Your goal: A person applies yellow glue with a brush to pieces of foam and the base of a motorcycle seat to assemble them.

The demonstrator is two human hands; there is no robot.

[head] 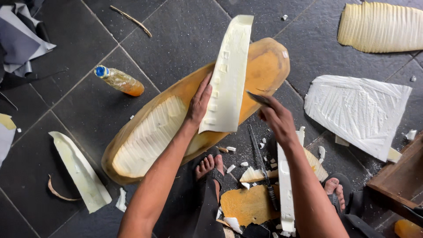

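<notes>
Two bare feet in black sandals (212, 169) sit nearest, on the dark tiled floor (88, 39) among pale scraps. Right hand (276, 120) is clenched on a dark-bladed knife (259, 98), tip at the long white strip of palm sheath (229, 75). Left hand (199, 102) lies flat, pinning that strip on the big orange-brown boat-shaped sheath (264, 70). Farther left, a clear plastic bottle with blue cap (120, 80) lies sideways, amber liquid inside.
</notes>
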